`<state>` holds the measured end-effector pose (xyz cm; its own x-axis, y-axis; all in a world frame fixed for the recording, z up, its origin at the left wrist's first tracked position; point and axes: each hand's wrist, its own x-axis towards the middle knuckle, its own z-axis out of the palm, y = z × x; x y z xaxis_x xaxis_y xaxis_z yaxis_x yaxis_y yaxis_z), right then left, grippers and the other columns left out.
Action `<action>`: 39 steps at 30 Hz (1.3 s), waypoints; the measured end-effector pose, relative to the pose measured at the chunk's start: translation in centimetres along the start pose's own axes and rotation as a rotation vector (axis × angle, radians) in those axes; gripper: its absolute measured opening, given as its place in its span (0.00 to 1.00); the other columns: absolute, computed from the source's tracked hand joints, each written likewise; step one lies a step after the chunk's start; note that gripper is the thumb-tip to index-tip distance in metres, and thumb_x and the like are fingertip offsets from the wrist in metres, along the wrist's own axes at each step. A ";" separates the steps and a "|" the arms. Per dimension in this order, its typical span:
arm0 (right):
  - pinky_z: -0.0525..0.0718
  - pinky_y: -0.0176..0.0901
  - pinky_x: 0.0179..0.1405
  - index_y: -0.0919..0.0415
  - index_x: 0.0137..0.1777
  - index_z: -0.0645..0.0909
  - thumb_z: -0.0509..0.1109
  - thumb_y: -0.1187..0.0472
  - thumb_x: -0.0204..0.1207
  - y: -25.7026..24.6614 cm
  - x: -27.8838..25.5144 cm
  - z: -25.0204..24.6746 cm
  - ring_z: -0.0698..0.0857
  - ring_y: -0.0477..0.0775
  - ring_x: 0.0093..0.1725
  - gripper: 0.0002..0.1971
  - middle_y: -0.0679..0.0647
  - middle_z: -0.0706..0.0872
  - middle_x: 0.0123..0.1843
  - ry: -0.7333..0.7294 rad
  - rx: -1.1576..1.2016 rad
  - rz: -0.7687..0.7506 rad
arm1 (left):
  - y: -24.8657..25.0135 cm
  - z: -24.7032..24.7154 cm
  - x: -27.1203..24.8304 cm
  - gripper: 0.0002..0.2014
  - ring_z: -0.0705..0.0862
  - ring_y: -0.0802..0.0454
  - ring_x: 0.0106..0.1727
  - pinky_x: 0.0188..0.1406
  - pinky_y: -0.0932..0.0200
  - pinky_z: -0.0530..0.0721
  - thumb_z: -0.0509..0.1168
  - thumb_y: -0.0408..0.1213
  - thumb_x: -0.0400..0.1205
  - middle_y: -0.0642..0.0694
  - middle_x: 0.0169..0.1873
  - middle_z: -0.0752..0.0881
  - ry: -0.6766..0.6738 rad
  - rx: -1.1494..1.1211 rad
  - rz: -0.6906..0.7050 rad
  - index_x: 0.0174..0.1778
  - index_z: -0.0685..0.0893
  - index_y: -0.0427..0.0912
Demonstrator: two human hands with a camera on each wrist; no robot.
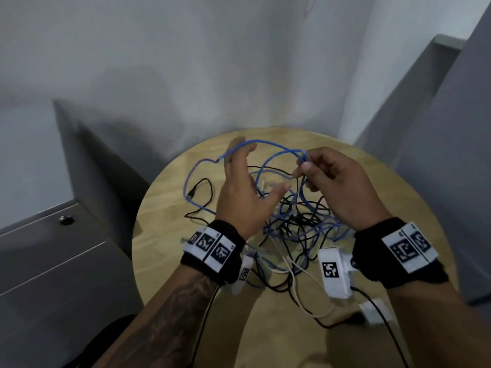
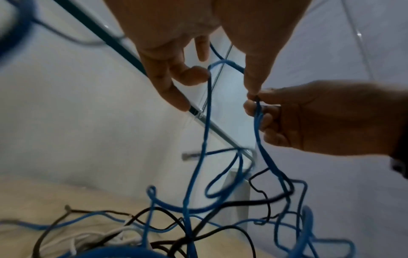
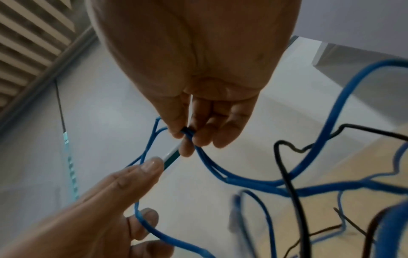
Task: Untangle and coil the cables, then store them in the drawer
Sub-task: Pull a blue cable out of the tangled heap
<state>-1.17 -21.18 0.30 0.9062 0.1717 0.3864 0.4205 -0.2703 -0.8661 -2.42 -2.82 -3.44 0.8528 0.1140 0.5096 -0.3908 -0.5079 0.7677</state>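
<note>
Head view: above the round wooden surface (image 1: 170, 208), our right hand (image 1: 337, 187) pinches the thin limp blue cable (image 1: 268, 143); left hand (image 1: 244, 192) open, fingers straight. Take hold near its free end.

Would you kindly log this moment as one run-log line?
step: untangling | right hand: pinches blue cable | left hand: open, loop draped over fingers | rest: tangle on round table | coiled: none
</note>
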 end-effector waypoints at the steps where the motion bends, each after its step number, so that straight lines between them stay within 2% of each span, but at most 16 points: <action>1: 0.84 0.52 0.44 0.50 0.47 0.84 0.69 0.64 0.83 -0.4 -0.2 0.2 0.83 0.50 0.38 0.08 0.54 0.92 0.44 0.002 0.022 0.001 | 0.4 0.0 -0.4 0.37 0.82 0.56 0.51 0.49 0.58 0.83 0.76 0.53 0.71 0.54 0.73 0.69 -0.063 -0.025 0.006 0.75 0.66 0.54; 3: 0.86 0.49 0.43 0.55 0.50 0.84 0.69 0.67 0.84 -1.2 -0.5 0.6 0.84 0.51 0.37 0.06 0.53 0.92 0.42 0.006 0.111 0.023 | 1.2 0.4 -1.2 0.31 0.81 0.59 0.64 0.57 0.55 0.83 0.74 0.50 0.75 0.58 0.69 0.78 -0.270 -0.165 -0.033 0.74 0.71 0.53; 4: 0.87 0.47 0.42 0.59 0.52 0.85 0.69 0.68 0.83 -1.7 -0.7 0.9 0.84 0.51 0.37 0.05 0.54 0.92 0.43 0.000 0.169 0.044 | 1.3 0.9 -1.7 0.23 0.84 0.62 0.59 0.53 0.55 0.85 0.73 0.46 0.79 0.59 0.61 0.84 -0.359 -0.264 -0.062 0.69 0.77 0.49; 6: 0.87 0.47 0.40 0.61 0.54 0.86 0.69 0.68 0.83 -2.1 -1.1 1.5 0.84 0.51 0.37 0.05 0.61 0.92 0.47 0.001 0.234 0.072 | 1.5 1.4 -2.2 0.08 0.86 0.58 0.34 0.34 0.55 0.83 0.67 0.38 0.85 0.56 0.38 0.89 -0.377 -0.364 -0.105 0.54 0.84 0.37; 7: 0.86 0.45 0.40 0.58 0.55 0.86 0.70 0.66 0.83 -1.9 -1.3 1.7 0.84 0.48 0.38 0.06 0.60 0.91 0.49 0.003 0.216 0.071 | 1.5 1.6 -2.3 0.09 0.82 0.53 0.26 0.27 0.54 0.80 0.63 0.36 0.87 0.52 0.32 0.88 -0.342 -0.393 -0.142 0.50 0.84 0.33; 10: 0.82 0.35 0.52 0.46 0.63 0.84 0.70 0.57 0.85 0.5 -2.0 0.9 0.87 0.39 0.49 0.10 0.42 0.88 0.55 -0.107 -0.099 0.066 | 1.4 1.0 -1.8 0.14 0.80 0.46 0.25 0.24 0.50 0.81 0.58 0.36 0.89 0.41 0.34 0.88 -0.227 -0.533 -0.262 0.52 0.83 0.28; 13: 0.82 0.38 0.56 0.45 0.59 0.88 0.69 0.50 0.84 3.1 -3.5 -0.8 0.87 0.36 0.56 0.09 0.38 0.90 0.55 -0.219 -0.308 0.164 | 0.8 -0.2 -1.5 0.15 0.81 0.45 0.29 0.26 0.54 0.83 0.58 0.37 0.89 0.36 0.38 0.87 -0.137 -0.644 -0.337 0.52 0.82 0.27; 16: 0.82 0.33 0.52 0.46 0.56 0.90 0.69 0.49 0.84 4.1 -4.7 -2.6 0.86 0.38 0.53 0.09 0.41 0.90 0.53 -0.175 -0.342 0.230 | -0.2 -1.0 -1.2 0.13 0.82 0.48 0.30 0.28 0.54 0.85 0.57 0.37 0.89 0.38 0.38 0.88 -0.037 -0.716 -0.355 0.51 0.83 0.32; 22: 0.74 0.42 0.43 0.55 0.43 0.87 0.71 0.57 0.83 6.6 -3.9 -6.2 0.85 0.55 0.45 0.07 0.54 0.89 0.45 0.091 -0.543 0.312 | -1.8 -3.8 1.2 0.13 0.85 0.52 0.32 0.32 0.56 0.86 0.55 0.40 0.89 0.43 0.38 0.89 0.155 -0.921 -0.381 0.50 0.83 0.39; 28: 0.84 0.57 0.54 0.53 0.50 0.88 0.68 0.53 0.83 8.4 -3.7 -6.2 0.85 0.66 0.52 0.08 0.59 0.85 0.57 0.070 -0.974 0.464 | -0.6 -5.5 2.5 0.14 0.85 0.53 0.32 0.34 0.58 0.86 0.52 0.41 0.90 0.45 0.36 0.89 0.184 -1.052 -0.316 0.49 0.82 0.40; 30: 0.83 0.52 0.57 0.53 0.54 0.87 0.71 0.52 0.81 7.3 -3.3 -5.7 0.85 0.62 0.55 0.09 0.57 0.85 0.58 0.190 -0.867 0.277 | -0.2 -5.5 2.7 0.15 0.86 0.53 0.32 0.35 0.59 0.86 0.52 0.40 0.90 0.45 0.36 0.90 0.144 -1.069 -0.323 0.49 0.81 0.39; 32: 0.81 0.39 0.55 0.54 0.61 0.86 0.72 0.52 0.81 4.5 -2.7 -4.3 0.85 0.49 0.52 0.12 0.52 0.84 0.61 0.276 -0.553 0.075 | 0.4 -4.9 2.4 0.14 0.85 0.53 0.31 0.35 0.58 0.86 0.52 0.40 0.89 0.44 0.35 0.89 0.074 -1.059 -0.332 0.50 0.81 0.38; 34: 0.78 0.27 0.45 0.50 0.70 0.80 0.73 0.51 0.81 1.5 -2.1 -2.1 0.83 0.39 0.46 0.19 0.44 0.82 0.65 0.155 -0.299 0.020 | 1.2 -4.0 2.1 0.14 0.84 0.52 0.30 0.35 0.56 0.86 0.53 0.41 0.88 0.43 0.35 0.89 0.005 -1.049 -0.343 0.51 0.81 0.37; 36: 0.77 0.27 0.43 0.48 0.75 0.77 0.74 0.51 0.80 0.3 -1.9 -0.2 0.81 0.39 0.41 0.23 0.40 0.83 0.64 -0.003 -0.228 0.023 | 2.0 -3.3 2.0 0.14 0.83 0.52 0.29 0.36 0.55 0.86 0.54 0.41 0.88 0.42 0.35 0.89 -0.073 -1.042 -0.342 0.53 0.82 0.36; 37: 0.78 0.30 0.44 0.49 0.72 0.79 0.74 0.52 0.81 0.3 -1.9 0.5 0.80 0.39 0.39 0.20 0.41 0.85 0.60 -0.036 -0.226 0.017 | 2.3 -3.2 2.0 0.15 0.83 0.52 0.29 0.36 0.55 0.86 0.54 0.41 0.88 0.42 0.35 0.89 -0.108 -1.040 -0.342 0.54 0.82 0.35; 39: 0.79 0.43 0.42 0.53 0.58 0.87 0.71 0.57 0.83 0.2 -1.5 0.8 0.78 0.41 0.35 0.07 0.48 0.87 0.43 0.006 -0.174 0.024 | 2.5 -3.1 1.9 0.16 0.84 0.51 0.30 0.37 0.55 0.87 0.56 0.43 0.86 0.40 0.38 0.90 -0.160 -1.024 -0.336 0.58 0.82 0.35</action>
<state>-2.52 -20.71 -0.73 0.9160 0.1578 0.3687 0.3997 -0.4343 -0.8072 -2.86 -1.18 0.66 0.9762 -0.0365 0.2137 -0.1690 0.4893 0.8556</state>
